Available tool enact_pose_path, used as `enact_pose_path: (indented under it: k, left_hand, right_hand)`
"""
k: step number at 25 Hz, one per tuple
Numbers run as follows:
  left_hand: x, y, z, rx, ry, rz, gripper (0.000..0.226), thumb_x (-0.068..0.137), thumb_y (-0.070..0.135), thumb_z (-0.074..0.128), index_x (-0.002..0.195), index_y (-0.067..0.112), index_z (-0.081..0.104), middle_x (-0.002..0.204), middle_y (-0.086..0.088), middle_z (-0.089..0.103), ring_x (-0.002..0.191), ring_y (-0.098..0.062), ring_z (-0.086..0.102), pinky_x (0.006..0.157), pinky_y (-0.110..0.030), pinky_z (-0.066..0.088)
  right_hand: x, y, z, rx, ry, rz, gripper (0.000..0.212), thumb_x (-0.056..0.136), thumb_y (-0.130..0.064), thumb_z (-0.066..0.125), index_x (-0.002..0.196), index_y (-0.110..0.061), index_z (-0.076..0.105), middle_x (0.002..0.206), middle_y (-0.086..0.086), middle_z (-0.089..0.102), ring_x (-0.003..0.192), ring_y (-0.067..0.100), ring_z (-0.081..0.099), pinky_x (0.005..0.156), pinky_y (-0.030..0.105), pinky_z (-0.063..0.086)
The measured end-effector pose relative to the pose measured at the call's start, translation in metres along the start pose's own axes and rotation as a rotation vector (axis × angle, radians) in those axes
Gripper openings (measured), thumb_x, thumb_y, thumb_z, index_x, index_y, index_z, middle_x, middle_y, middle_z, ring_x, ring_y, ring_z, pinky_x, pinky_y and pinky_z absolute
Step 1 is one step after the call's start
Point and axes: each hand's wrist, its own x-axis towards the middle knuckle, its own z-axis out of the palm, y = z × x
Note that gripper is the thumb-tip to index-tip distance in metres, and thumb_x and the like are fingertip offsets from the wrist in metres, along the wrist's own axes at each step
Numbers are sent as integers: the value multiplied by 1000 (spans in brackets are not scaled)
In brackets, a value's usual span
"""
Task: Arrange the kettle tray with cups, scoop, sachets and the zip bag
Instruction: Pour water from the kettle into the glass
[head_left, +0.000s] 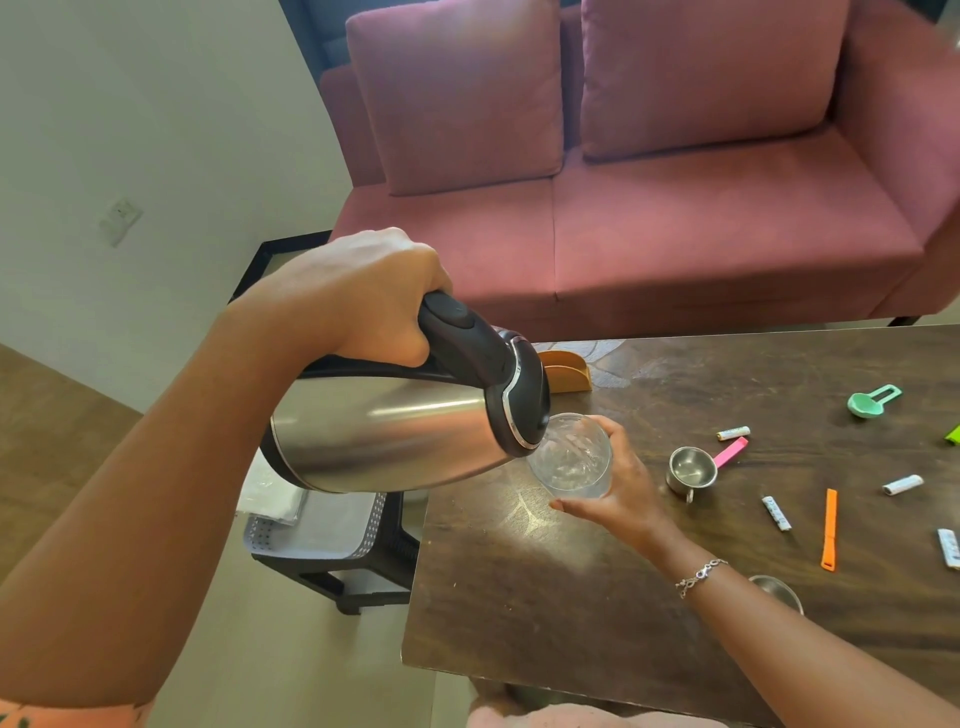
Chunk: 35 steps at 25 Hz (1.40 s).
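My left hand grips the black handle of a steel kettle, tipped with its spout over a clear glass. My right hand holds that glass, tilted, above the wooden table. A small steel cup with a pink handle lies to the right. A green scoop rests farther right. Several white sachets, such as one sachet and another sachet, lie scattered. A second steel cup peeks out behind my right forearm.
An orange clip lies among the sachets. An orange holder stands at the table's far left edge. A white tray sits on a black stool left of the table, under the kettle. A pink sofa stands behind.
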Motion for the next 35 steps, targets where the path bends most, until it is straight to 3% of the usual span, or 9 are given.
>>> enact_pose_path:
  k: [3,9,13,20,22,25,27,32,35]
  left_hand:
    - [0,1,1,-5,-10,-4,19,61,3,59,52,16,48,47,-2,41,44,-18,35,44,-21,26]
    - [-1,2,2,-2,-14,-15,19,61,3,59,51,15,48,46,-2,41,45,-19,35,44,-21,26]
    - [-1,3,2,3,-6,-17,6,62,3,58,59,8,56,48,-3,42,45,-20,35,45,-21,27]
    - [0,3,2,0,-13,0,6,62,3,59,60,8,57,48,-3,43,47,-20,37,45,-22,29]
    - [1,3,2,2,-7,-4,6,62,3,58,60,8,58,49,-3,43,48,-20,38,45,-22,28]
    - [2,3,4,3,-3,4,5,61,3,59,61,7,58,49,-4,45,48,-20,39,46,-22,30]
    - [3,3,4,-3,-12,5,4,62,3,59,62,7,59,50,-4,46,48,-20,39,46,-21,30]
    - [5,3,5,-8,-14,1,4,62,3,59,62,6,59,50,-5,45,48,-20,38,45,-21,28]
    - [7,1,6,-9,-8,2,3,62,3,59,62,6,58,51,-5,46,50,-22,39,46,-21,28]
  right_hand:
    - [-1,0,0,-9,0,-2,95,53,-26,88,130,-19,33,124,3,51,110,18,51,88,26,47]
    - [-3,-2,0,-23,-9,-7,93,54,-23,88,129,-18,33,120,-1,49,109,17,51,84,14,42]
    - [-4,-3,-1,-22,-7,-3,93,54,-24,88,129,-18,33,123,3,51,110,18,51,89,27,46]
    - [-6,-1,-3,-32,-6,0,94,52,-26,89,129,-18,34,123,3,52,110,18,51,90,31,48]
    - [-6,-1,-3,-24,-2,1,93,53,-24,88,128,-18,34,122,2,52,110,17,51,89,26,47]
    - [-5,-2,-4,-25,-7,0,92,54,-21,88,128,-16,34,120,-1,50,109,14,50,81,3,40]
    - [-5,-2,-4,-25,-5,5,92,54,-20,88,128,-16,34,120,0,50,108,13,49,77,-3,37]
    - [-4,0,-4,-27,-1,3,93,54,-22,88,129,-16,33,125,5,50,112,17,49,83,9,38]
    - [-3,0,-3,-33,-4,2,95,53,-23,88,130,-16,33,126,5,50,113,19,50,89,23,45]
